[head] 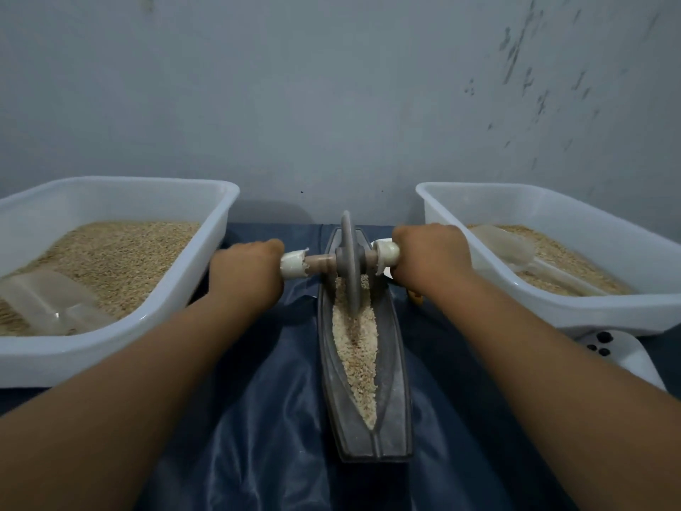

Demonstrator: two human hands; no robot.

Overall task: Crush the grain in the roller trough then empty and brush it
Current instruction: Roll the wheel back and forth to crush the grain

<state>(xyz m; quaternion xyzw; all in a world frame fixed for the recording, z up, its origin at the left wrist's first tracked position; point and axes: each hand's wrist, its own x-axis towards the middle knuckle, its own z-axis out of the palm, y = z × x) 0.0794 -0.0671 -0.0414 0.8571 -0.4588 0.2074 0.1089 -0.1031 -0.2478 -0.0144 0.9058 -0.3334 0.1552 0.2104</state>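
The trough (365,363) lies on the blue sheet (258,418), between the two tubs, its long axis running from the near edge toward the wall. Grain (355,348) fills its channel from the near tip to the wheel (349,263), which stands upright in the far half. The axle (324,262) crosses the trough at a right angle. The left hand (245,272) grips the left handle (293,266); the right hand (431,254) grips the right handle (387,252); fingers of both are curled round them. Both hands sit level, equally near. The uncrushed run lies on the near side, so the next stroke likely pulls toward the near edge. The left tub (121,348) and right tub (552,307) each hold grain and a clear scoop.
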